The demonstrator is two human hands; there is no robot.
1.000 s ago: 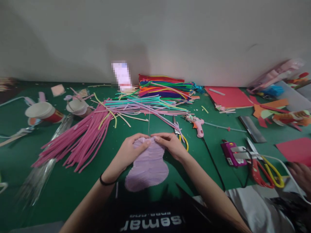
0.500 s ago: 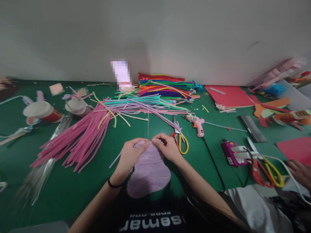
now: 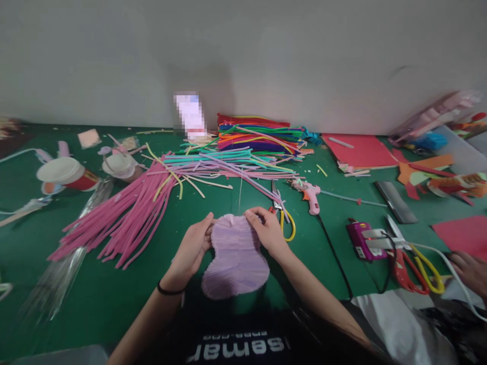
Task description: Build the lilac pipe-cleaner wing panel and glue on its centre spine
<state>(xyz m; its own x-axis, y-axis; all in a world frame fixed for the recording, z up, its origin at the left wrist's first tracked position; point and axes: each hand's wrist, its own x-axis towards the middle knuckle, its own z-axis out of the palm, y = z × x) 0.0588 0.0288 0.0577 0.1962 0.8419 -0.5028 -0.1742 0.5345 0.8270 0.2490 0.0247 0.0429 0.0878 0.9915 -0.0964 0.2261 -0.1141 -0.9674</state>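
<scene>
A lilac gourd-shaped piece made of rows of pipe cleaners (image 3: 234, 256) lies on the green table in front of me. My left hand (image 3: 190, 251) grips its upper left edge with curled fingers. My right hand (image 3: 268, 230) pinches its upper right edge. A thin wire (image 3: 240, 190) sticks up from the top of the piece between my hands. A black band sits on my left wrist.
Pink pipe cleaners (image 3: 122, 213) fan out at the left, mixed colours (image 3: 251, 139) pile at the back. Yellow-handled scissors (image 3: 283, 218), a pink glue gun (image 3: 310, 195), a purple device (image 3: 363, 241), red scissors (image 3: 411, 263), paper cups (image 3: 66, 172) and red paper (image 3: 361, 151) lie around. Another person's hand (image 3: 470, 271) shows at right.
My hands have moved apart from the top middle of the lilac piece to its two upper edges, uncovering its top. The piece has shifted slightly to the right.
</scene>
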